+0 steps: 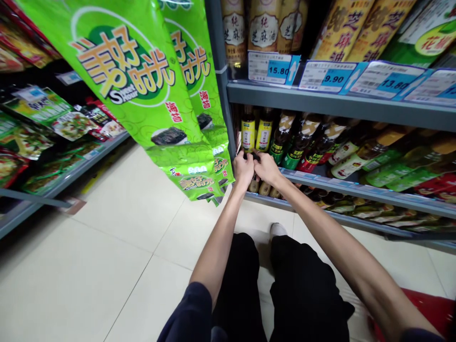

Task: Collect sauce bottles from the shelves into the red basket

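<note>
Both my arms reach down to the left end of a shelf of bottles. My left hand (243, 169) is closed, its fingers curled at the shelf's front edge. Right beside it, my right hand (267, 168) is closed too, and the two nearly touch. Something small and dark shows between the fingers, too hidden to name. Just behind the hands stand two dark bottles with yellow labels, a left one (248, 134) and a right one (264, 135). Next to my right hand is a dark bottle with a green label (277, 151).
Green seaweed snack packets (142, 111) hang close at the upper left, near my left forearm. Sesame oil boxes (342, 28) and price tags (274, 69) line the shelf above. Bagged goods fill a left shelf (64, 183). A red object (427, 311) sits at the lower right.
</note>
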Available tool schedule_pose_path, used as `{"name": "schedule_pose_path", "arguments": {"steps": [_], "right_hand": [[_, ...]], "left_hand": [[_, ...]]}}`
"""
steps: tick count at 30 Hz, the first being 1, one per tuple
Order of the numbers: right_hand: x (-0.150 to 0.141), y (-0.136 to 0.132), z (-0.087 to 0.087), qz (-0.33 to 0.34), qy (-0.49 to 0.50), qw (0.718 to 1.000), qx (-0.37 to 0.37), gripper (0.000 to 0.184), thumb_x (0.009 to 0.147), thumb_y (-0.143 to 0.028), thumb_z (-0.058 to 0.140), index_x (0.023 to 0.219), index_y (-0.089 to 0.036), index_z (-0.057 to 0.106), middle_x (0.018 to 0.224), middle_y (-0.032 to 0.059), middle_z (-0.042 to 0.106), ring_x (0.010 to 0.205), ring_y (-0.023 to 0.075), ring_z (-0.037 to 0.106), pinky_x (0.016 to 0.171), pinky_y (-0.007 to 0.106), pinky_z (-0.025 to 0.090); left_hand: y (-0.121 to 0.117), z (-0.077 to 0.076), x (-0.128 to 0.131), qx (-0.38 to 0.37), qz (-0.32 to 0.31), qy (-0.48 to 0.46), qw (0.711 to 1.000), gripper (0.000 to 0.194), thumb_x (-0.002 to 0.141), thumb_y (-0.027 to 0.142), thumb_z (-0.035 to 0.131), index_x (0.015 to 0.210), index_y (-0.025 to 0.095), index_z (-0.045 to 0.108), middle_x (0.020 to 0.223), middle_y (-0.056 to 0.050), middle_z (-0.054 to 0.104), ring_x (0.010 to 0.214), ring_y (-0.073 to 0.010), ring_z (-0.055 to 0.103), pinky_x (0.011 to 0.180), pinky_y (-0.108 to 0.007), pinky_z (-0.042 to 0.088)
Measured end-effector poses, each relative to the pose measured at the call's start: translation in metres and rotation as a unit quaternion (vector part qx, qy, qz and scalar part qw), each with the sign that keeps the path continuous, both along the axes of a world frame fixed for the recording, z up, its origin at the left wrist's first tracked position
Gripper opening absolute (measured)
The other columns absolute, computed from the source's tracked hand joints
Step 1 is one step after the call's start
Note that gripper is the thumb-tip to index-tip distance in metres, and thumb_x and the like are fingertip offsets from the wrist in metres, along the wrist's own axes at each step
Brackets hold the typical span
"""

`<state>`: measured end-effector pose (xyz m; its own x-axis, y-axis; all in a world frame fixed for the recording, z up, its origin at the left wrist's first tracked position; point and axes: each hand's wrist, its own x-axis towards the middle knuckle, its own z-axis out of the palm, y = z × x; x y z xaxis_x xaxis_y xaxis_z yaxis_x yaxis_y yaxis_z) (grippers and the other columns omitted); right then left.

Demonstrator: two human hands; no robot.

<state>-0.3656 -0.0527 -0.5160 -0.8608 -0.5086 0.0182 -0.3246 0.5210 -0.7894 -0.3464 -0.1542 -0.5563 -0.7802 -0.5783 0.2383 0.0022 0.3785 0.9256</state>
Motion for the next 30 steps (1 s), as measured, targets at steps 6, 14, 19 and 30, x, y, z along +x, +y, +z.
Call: {"name": "schedule_pose_path", "arguments": {"steps": [6,14,19,30], "right_hand": [[-0.009,-0.004,0.003,0.013,-0.060,0.998,0.004,0.055,0.090,-0.015,0.042,0.144,-0.008,0.047,0.065,0.0065,0.070,0.045,0.0200,0.064,0.039,0.024,0.047],[-0.017,-0.004,0.004,0.034,-0.064,0.996,0.042,0.047,0.092,-0.017,0.042,0.137,-0.007,0.052,0.061,0.0056,0.068,0.043,0.0183,0.060,0.039,0.024,0.046],[-0.006,-0.001,0.005,0.026,0.010,0.999,0.033,0.046,0.092,-0.014,0.039,0.134,-0.009,0.056,0.056,0.0029,0.065,0.043,0.0181,0.062,0.047,0.024,0.052],[-0.020,-0.008,-0.002,0.036,-0.030,0.998,0.034,0.054,0.094,-0.016,0.040,0.147,-0.009,0.045,0.056,0.0025,0.065,0.043,0.0188,0.062,0.041,0.023,0.048]], "left_hand": [[-0.005,0.004,-0.005,0.028,-0.033,-0.023,0.999,0.030,0.093,0.020,0.049,0.114,0.014,0.070,0.068,-0.004,0.069,0.066,-0.0203,0.065,0.077,-0.032,0.054],[-0.002,0.004,-0.004,0.024,-0.017,-0.002,1.000,0.030,0.093,0.021,0.049,0.111,0.014,0.073,0.089,-0.010,0.076,0.086,-0.0231,0.070,0.088,-0.033,0.053],[0.002,0.000,-0.002,0.036,0.007,0.003,0.999,0.035,0.092,0.021,0.049,0.117,0.012,0.072,0.108,-0.014,0.077,0.104,-0.0237,0.069,0.095,-0.030,0.051],[-0.007,-0.004,-0.012,0.048,-0.031,-0.006,0.998,0.042,0.093,0.020,0.051,0.133,0.014,0.064,0.091,-0.008,0.078,0.093,-0.0239,0.072,0.089,-0.033,0.055]]}}
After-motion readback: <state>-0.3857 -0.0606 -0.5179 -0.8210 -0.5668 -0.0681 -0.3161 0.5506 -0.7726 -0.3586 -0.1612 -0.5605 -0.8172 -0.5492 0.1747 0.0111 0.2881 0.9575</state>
